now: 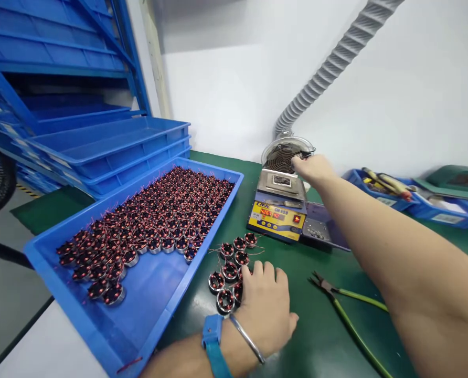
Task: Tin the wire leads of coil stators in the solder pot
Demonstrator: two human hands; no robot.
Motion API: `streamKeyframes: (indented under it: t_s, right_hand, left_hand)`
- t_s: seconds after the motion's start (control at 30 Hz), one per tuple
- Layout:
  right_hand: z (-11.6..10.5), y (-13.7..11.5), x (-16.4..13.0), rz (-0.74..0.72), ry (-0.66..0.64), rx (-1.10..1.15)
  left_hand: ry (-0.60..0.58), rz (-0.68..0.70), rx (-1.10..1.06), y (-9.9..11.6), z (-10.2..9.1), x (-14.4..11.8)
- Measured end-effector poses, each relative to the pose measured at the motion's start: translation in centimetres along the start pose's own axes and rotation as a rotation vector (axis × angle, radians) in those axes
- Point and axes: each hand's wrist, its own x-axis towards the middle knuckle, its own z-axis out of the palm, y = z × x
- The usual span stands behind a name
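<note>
My left hand lies palm down over a small group of wire-wound motor stators on the green bench. Its fingers are bent and slightly apart, with the thumb out to the right; the fingertips at the left touch or cover some stators. My right hand reaches far forward to the round dark hood opening behind a yellow-fronted bench unit with red digits. Thumb and fingers are closed there around something dark, mostly hidden by the hand. Cutting pliers with green handles lie spread below my right forearm.
A large blue tray with many stators stands at the left. Behind it are stacked blue trays. A grey ribbed hose rises from the hood. Beside the unit sits a dark tray; blue bins with tools are farther right.
</note>
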Motion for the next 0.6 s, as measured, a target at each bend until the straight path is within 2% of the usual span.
streamKeyframes:
  t_s: [0.3, 0.6]
  right_hand:
    - [1.7, 0.3, 1.7, 0.019, 0.024, -0.099]
    - [2.0, 0.4, 1.7, -0.010, 0.009, -0.129]
  left_hand:
    - [0.013, 0.042, 0.027, 0.1, 0.8, -0.2]
    - [-0.007, 0.019, 0.012, 0.1, 0.4, -0.1]
